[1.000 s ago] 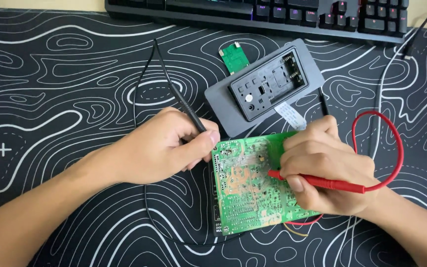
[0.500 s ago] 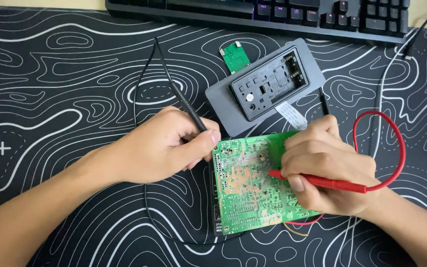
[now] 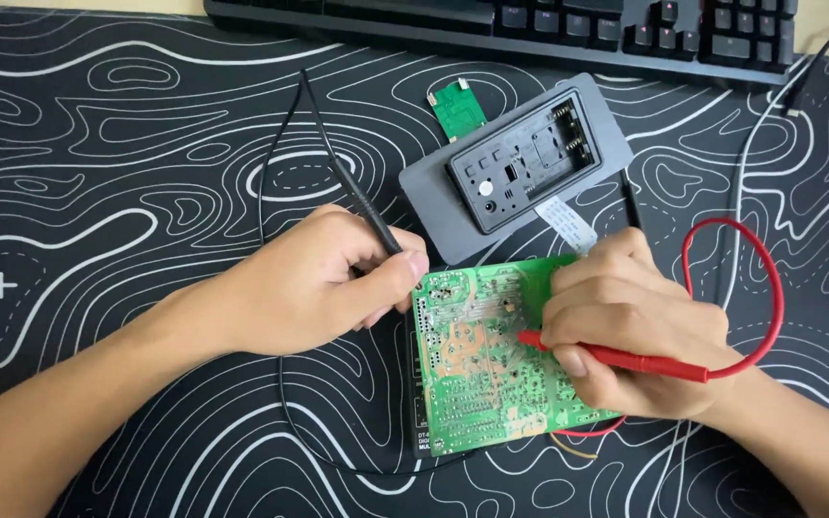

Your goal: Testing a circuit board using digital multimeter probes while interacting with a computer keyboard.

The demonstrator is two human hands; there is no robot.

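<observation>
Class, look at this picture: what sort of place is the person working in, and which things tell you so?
Probably a home or hobby electronics desk: a patterned desk mat, a keyboard along the far edge, and a green circuit board being probed with red and black test leads.

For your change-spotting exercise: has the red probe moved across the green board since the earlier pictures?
No. The red probe, in the right hand, points at the same spot on the green board, which lies just as far below the grey case.
</observation>
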